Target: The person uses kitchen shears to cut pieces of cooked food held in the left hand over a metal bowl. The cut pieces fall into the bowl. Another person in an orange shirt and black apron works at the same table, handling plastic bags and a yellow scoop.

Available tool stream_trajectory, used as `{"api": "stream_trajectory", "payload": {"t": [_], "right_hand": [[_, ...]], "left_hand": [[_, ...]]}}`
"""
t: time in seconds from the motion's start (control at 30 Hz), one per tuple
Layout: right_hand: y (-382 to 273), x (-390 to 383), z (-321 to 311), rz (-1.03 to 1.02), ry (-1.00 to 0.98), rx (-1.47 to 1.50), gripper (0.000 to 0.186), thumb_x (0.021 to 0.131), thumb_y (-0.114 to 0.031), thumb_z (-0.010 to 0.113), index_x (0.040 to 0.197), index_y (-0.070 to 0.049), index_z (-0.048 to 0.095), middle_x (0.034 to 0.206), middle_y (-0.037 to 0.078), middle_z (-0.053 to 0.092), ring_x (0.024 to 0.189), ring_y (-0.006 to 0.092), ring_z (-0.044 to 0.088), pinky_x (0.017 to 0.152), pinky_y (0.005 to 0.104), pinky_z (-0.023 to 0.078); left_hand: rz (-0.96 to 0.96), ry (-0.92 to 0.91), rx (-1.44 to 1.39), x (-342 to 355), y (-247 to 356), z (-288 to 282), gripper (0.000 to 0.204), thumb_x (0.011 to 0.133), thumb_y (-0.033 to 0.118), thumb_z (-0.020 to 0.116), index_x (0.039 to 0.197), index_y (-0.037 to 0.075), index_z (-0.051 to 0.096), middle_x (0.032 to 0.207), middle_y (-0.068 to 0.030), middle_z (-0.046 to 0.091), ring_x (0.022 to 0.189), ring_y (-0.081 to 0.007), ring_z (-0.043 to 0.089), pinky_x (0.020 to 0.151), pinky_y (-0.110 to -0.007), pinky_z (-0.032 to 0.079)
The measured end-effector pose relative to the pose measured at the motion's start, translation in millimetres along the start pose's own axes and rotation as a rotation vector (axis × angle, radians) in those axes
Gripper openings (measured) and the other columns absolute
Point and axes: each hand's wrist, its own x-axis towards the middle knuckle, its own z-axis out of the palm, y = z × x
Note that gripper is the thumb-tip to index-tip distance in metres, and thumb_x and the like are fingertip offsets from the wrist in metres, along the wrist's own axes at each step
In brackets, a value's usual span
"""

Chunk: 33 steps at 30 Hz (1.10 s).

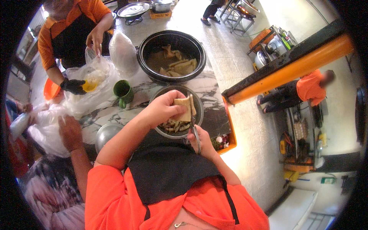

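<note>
My left hand [169, 104] pinches a pale, folded piece of meat [183, 111] with a skin-like look; its exact kind is unclear. My right hand [204, 142] is closed round the handles of metal scissors [194, 132], whose blades point away from me at the meat's right edge. Both hands are over a round grey bowl [201, 107] on the table. Cut strips [175, 125] lie in the bowl, partly covered by my left hand and the meat. Just beyond it, a big black pot [142, 63] contains larger pale pieces [180, 68] in brownish liquid.
A green mug [123, 92] and a metal lid or bowl [108, 135] stand left on the marbled table [103, 115]. Across it, a co-worker's gloved hand [73, 86] holds a yellow scoop [90, 85] at a plastic bag. Another person's hand [70, 132] touches a white bag. An orange crate [230, 143] sits right.
</note>
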Motion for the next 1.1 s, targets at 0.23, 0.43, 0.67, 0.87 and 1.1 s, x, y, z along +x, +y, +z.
{"api": "stream_trajectory", "payload": {"t": [0.23, 0.43, 0.67, 0.87, 1.1], "right_hand": [[13, 1, 0, 0.067, 0.000, -0.008, 0.044, 0.089, -0.047, 0.050, 0.088, -0.003, 0.051, 0.069, 0.010, 0.050, 0.064, 0.0212, 0.050, 0.062, 0.0318, 0.043], [-2, -1, -3, -0.025, -0.088, 0.039, 0.057, 0.087, -0.059, 0.043, 0.093, -0.003, 0.049, 0.077, 0.011, 0.051, 0.072, 0.0229, 0.051, 0.068, 0.0331, 0.043], [-13, 4, -2, -0.044, -0.078, 0.025, 0.062, 0.085, -0.063, 0.041, 0.094, -0.002, 0.048, 0.077, 0.010, 0.051, 0.073, 0.0233, 0.051, 0.069, 0.0333, 0.042], [1, 3, -4, -0.020, -0.183, 0.183, 0.071, 0.081, -0.072, 0.035, 0.093, -0.004, 0.048, 0.071, 0.003, 0.045, 0.066, 0.0144, 0.045, 0.060, 0.0276, 0.039], [-10, 3, -9, -0.009, -0.242, 0.262, 0.073, 0.077, -0.075, 0.036, 0.092, -0.005, 0.048, 0.070, -0.001, 0.042, 0.062, 0.0096, 0.039, 0.056, 0.0233, 0.034]], "left_hand": [[0.069, 0.160, -0.276, 5, -1, -4, 0.028, 0.083, 0.009, 0.060, 0.108, 0.003, 0.050, 0.092, -0.0036, 0.057, 0.082, -0.0089, 0.054, 0.072, -0.024, 0.047], [0.180, 0.207, -0.515, 14, 9, -16, 0.026, 0.084, 0.006, 0.059, 0.108, 0.005, 0.050, 0.095, -0.0039, 0.057, 0.086, -0.0136, 0.058, 0.077, -0.026, 0.048], [0.113, 0.154, -0.529, 18, 0, -8, 0.023, 0.084, 0.007, 0.060, 0.105, 0.005, 0.052, 0.093, -0.0042, 0.059, 0.086, -0.0155, 0.059, 0.076, -0.029, 0.050], [0.088, 0.084, -0.472, 17, 2, -12, 0.028, 0.082, 0.009, 0.063, 0.107, 0.006, 0.051, 0.093, -0.0037, 0.059, 0.085, -0.0147, 0.059, 0.075, -0.028, 0.049], [0.089, 0.047, -0.418, 12, 16, -19, 0.031, 0.081, 0.010, 0.064, 0.109, 0.005, 0.050, 0.094, -0.0031, 0.058, 0.084, -0.0135, 0.058, 0.074, -0.027, 0.048]]}}
